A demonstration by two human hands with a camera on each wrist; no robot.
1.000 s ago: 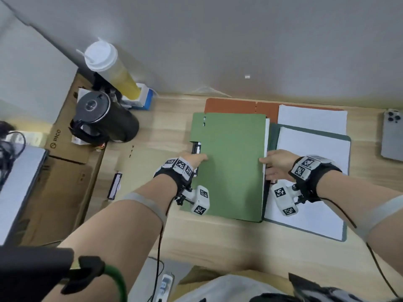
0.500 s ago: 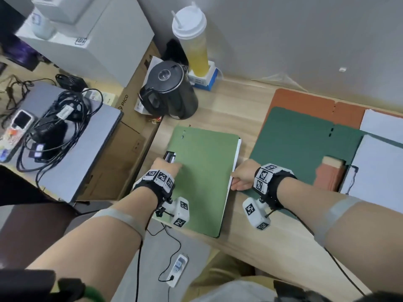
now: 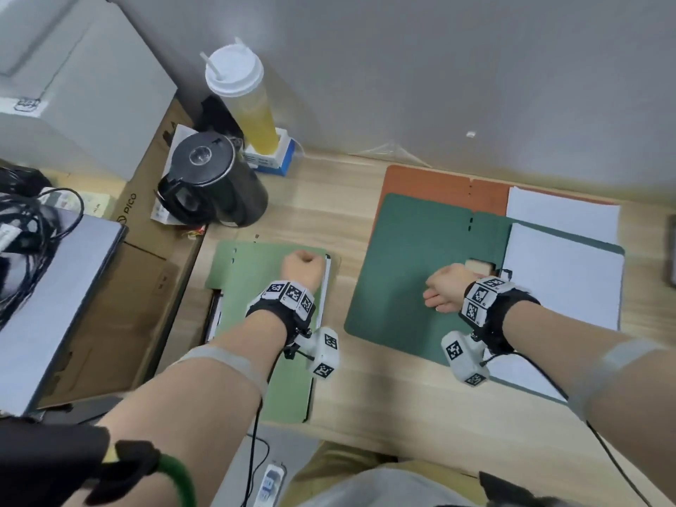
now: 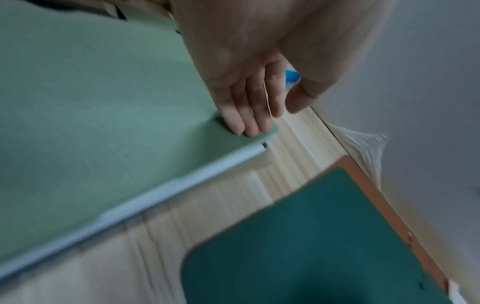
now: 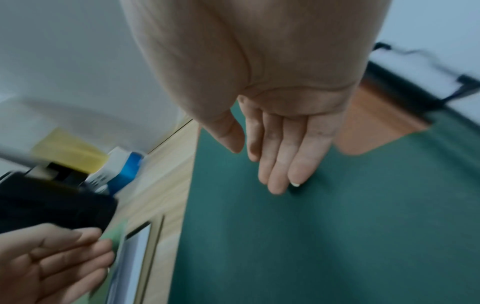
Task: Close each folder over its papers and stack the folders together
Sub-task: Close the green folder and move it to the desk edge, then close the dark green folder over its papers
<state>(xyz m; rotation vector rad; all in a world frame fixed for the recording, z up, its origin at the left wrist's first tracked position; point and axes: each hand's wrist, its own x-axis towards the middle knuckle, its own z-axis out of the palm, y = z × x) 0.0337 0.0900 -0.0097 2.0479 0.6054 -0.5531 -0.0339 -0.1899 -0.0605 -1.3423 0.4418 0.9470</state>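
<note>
The light green folder [image 3: 256, 309] is closed at the desk's left edge, my left hand [image 3: 301, 267] flat on it. My right hand [image 3: 444, 292], fingers straight, hovers over the dark green folder [image 3: 413, 265], open like the orange folder [image 3: 431, 181]; nothing stacked.

black kettle [image 3: 212, 181], lidded yellow drink [image 3: 243, 97], cardboard box [image 3: 146, 228]

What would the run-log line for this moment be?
light green folder: closed | left hand: fingertips on its corner | right hand: open over dark green folder, unclosed | stack: not started
</note>
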